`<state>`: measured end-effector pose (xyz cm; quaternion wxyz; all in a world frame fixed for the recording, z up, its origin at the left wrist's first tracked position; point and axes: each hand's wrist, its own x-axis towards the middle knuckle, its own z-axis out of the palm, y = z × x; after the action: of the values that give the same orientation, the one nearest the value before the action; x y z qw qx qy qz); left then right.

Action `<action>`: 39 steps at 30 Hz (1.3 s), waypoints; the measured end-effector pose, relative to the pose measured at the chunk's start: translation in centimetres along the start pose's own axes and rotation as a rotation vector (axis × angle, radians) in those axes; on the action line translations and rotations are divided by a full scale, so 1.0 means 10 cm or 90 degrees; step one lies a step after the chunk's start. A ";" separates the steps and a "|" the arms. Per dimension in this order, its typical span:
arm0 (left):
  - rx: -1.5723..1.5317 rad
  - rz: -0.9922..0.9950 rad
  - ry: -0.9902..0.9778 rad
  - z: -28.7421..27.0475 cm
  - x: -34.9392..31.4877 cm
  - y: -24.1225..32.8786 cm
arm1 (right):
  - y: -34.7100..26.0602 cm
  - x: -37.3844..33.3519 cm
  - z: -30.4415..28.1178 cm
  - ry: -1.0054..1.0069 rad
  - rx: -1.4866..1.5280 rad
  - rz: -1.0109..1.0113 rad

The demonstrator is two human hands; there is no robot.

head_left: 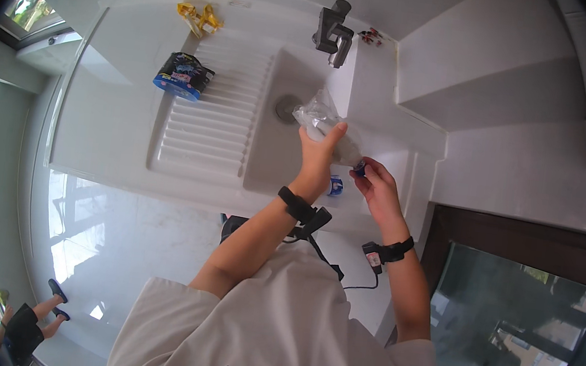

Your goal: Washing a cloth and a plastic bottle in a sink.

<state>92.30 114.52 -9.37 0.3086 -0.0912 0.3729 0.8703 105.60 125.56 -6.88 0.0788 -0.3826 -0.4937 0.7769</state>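
My left hand (317, 155) is wrapped round a clear plastic bottle (316, 116) and holds it tilted above the sink (255, 160). One end of the bottle looks crumpled and shiny. At its other end, my right hand (380, 190) pinches a dark blue cap (360, 168) between thumb and fingers. Whether the cap is loose from the bottle I cannot tell. A small blue-and-white item (336, 185) lies by the near side of the sink, just beyond my left wrist; its kind is unclear.
The grey faucet (335, 33) rises behind the sink, with small reddish bits (372, 36) beside it. Left of the basin is a ribbed drainboard (205, 125). A blue-and-black package (184, 76) and a crumpled yellow wrapper (200, 19) lie there. Another person's legs (46, 317) show at the lower left.
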 end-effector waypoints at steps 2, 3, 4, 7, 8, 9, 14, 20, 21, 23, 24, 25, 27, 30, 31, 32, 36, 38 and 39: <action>-0.052 -0.002 0.029 0.01 0.03 -0.01 | 0.07 0.06 -0.04 0.001 -0.208 -0.143; -0.051 0.002 0.030 0.03 0.02 0.00 | 0.09 0.08 -0.05 0.010 -0.414 -0.289; -0.077 -0.014 0.021 0.04 0.00 0.01 | 0.11 0.07 -0.08 0.036 -0.528 -0.333; -0.100 -0.038 0.012 0.03 -0.05 0.10 | 0.08 0.01 -0.06 -0.004 -0.702 -0.488; -0.100 -0.049 0.003 0.03 -0.06 0.12 | 0.09 0.03 -0.07 -0.010 -0.698 -0.490; -0.097 -0.044 0.006 0.02 -0.05 0.11 | 0.10 0.06 -0.09 -0.005 -0.679 -0.522; -0.099 -0.001 -0.013 0.01 -0.02 0.11 | 0.09 0.26 -0.23 -0.042 -0.379 -0.303; 0.021 0.082 -0.045 -0.13 0.10 0.24 | -0.22 0.66 -0.42 -0.074 -0.436 -0.215; 0.065 0.100 -0.054 -0.13 0.15 0.25 | -0.25 0.77 -0.42 -0.078 -0.429 -0.222; 0.088 0.114 -0.038 -0.13 0.18 0.23 | -0.30 0.98 -0.43 0.021 -0.502 -0.308; 0.102 0.120 -0.023 -0.13 0.20 0.20 | -0.32 1.08 -0.44 0.040 -0.502 -0.358; 0.105 0.126 -0.028 -0.13 0.22 0.19 | -0.35 1.18 -0.46 0.041 -0.498 -0.366; 0.193 0.140 -0.039 -0.17 0.26 0.19 | -0.41 1.31 -0.45 0.093 -0.587 -0.378; 0.300 0.132 -0.059 -0.16 0.28 0.23 | -0.52 1.39 -0.45 0.125 -0.724 -0.399; 0.301 0.139 -0.061 -0.15 0.29 0.24 | -0.53 1.40 -0.43 0.125 -0.722 -0.406; 0.345 0.165 -0.063 -0.17 0.30 0.23 | -0.55 1.35 -0.36 0.174 -0.766 -0.384; 0.418 0.216 -0.083 -0.16 0.48 0.25 | -0.81 1.55 -0.09 0.069 -0.838 -0.376; 0.428 0.236 -0.090 -0.20 0.55 0.25 | -0.90 1.68 0.13 -0.005 -0.912 -0.483; 0.452 0.266 -0.108 -0.21 0.60 0.27 | -1.02 1.76 0.29 -0.084 -0.981 -0.596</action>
<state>85.77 114.46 -11.56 0.1676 0.1707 0.6334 0.7360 88.81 137.36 -6.87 0.0802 -0.0437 -0.9860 0.1397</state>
